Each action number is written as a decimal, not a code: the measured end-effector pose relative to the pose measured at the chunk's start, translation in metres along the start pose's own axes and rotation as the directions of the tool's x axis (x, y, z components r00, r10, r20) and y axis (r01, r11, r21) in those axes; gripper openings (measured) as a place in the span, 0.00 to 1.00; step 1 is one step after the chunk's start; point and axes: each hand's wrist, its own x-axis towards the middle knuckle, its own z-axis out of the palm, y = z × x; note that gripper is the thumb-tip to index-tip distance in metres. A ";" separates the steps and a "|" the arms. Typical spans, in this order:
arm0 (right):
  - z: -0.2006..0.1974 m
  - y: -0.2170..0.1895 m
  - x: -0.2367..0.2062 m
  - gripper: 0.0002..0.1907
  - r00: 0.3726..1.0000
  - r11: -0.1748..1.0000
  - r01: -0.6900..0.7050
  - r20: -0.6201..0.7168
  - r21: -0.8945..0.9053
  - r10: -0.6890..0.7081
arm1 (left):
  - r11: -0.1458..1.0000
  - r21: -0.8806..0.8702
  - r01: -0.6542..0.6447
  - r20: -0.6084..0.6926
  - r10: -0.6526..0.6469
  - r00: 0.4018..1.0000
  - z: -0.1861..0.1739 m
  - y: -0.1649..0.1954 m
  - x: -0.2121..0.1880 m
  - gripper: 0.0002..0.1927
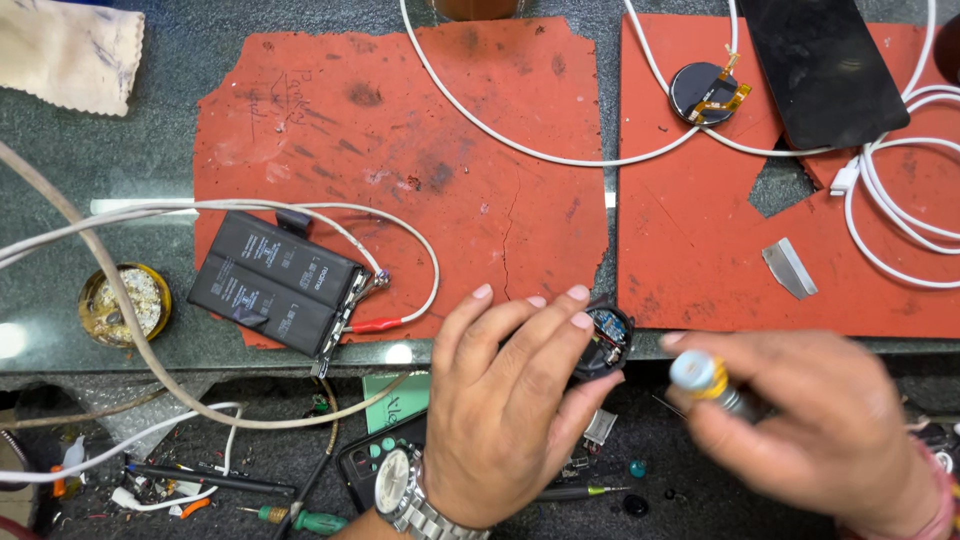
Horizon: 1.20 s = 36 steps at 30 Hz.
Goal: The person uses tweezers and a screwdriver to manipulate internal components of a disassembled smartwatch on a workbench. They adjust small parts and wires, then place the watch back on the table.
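At bench edge, two hands at work. Left hand (510,400), wristwatch (400,492) on its wrist, is clamped on one small round black watch body (604,340), back open, blue and metal parts showing inside; fingers curl over its top and the thumb presses from below. Right hand (805,425) is closed around one screwdriver (705,378) with a pale blue cap and yellow ring, the cap end facing the camera, tip hidden. The hands are apart but close, the screwdriver just beside the watch body.

Two red mats: left mat (400,160) cracked and stained, right mat (700,250) with a piece cut out. One black dual-cell battery (275,283) lies on the left mat's lower corner, wired with one red clip (378,324). On the right mat: one round watch display (708,93) with an orange flex, one dark phone (822,65), one small metal blade (789,267), and looping white cables (900,200). One round tin (125,303) of solder wool sits at far left, one cloth (70,50) at top left. Below the edge: one green-handled screwdriver (305,519), one green card (398,400), assorted small parts.
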 end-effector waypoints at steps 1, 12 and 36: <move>0.005 -0.003 0.002 0.25 0.999 0.999 0.032 0.010 0.006 -0.032 | 1.000 -0.003 0.004 -0.003 -0.004 1.000 0.001 0.001 -0.002 0.32; 0.032 -0.014 0.001 0.35 0.991 0.992 0.097 0.096 -0.086 -0.088 | 0.999 -0.038 0.004 -0.005 -0.004 1.000 0.005 0.003 -0.010 0.31; 0.037 -0.016 -0.002 0.31 0.991 0.992 0.121 0.064 -0.027 -0.119 | 0.997 -0.075 0.016 -0.032 -0.019 0.999 0.007 0.006 -0.011 0.28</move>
